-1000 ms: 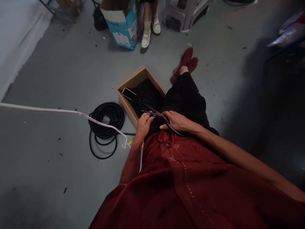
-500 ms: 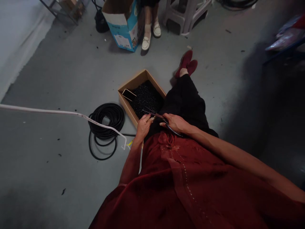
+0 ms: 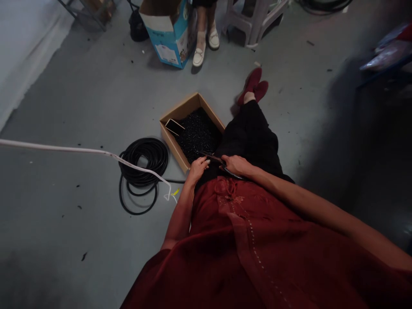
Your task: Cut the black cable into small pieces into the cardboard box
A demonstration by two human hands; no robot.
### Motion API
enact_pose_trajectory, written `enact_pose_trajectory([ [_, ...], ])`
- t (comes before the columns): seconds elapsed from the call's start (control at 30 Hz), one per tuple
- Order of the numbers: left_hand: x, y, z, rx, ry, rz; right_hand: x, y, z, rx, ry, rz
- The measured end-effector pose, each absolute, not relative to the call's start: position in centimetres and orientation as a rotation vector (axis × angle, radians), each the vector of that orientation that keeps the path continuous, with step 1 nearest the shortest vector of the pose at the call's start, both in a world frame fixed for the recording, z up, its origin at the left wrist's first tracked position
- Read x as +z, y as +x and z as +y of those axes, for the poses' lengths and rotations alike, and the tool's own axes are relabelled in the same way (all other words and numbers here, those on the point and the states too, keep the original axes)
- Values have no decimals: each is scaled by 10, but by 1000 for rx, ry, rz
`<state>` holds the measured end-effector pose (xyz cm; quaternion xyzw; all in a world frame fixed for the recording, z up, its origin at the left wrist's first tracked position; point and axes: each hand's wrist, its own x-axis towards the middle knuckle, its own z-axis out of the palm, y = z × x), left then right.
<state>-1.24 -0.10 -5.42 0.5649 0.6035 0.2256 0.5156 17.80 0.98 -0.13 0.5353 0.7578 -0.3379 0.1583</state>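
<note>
Scissors (image 3: 216, 159) sit in our right hand (image 3: 236, 165), and our fingers are wrapped tight round the dark handles. One second ago the blades stood apart, like an open beak. Now we see them as one thin line, so they look shut. We think a snip has just been made, though the spot is too dark and small to be sure.

Our left hand (image 3: 197, 167) is curled by the tips of the blades. It seems to pinch something small and pale there, but we cannot tell what. This hand has slid a little closer to the scissors than it was before.

Both hands hover over our lap, just beside the near corner of the brown box (image 3: 173, 143). The box lies on the floor and is full of little black bits (image 3: 199, 131). A flat card (image 3: 174, 126) leans inside it.

A black cable coil (image 3: 143, 165) lies on the grey floor, near the box. A white strap (image 3: 80, 150) runs across above it. Neither has moved.

Far off, another person's white shoes (image 3: 205, 47) stand beside a blue carton (image 3: 170, 30).
</note>
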Motion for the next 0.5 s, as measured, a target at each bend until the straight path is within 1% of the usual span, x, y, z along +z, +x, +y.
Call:
enact_pose_trajectory([
  [0.13, -70, -15, 0, 549, 1234, 1424, -6, 172, 15, -958, 1524, 2117],
  [0.33, -81, -20, 2, 595, 1051, 1403, -7, 166, 18, -903, 1544, 2102],
  [0.5, -89, -24, 2, 721, 883, 1397, -10, 169, 18, -880, 1556, 2106],
])
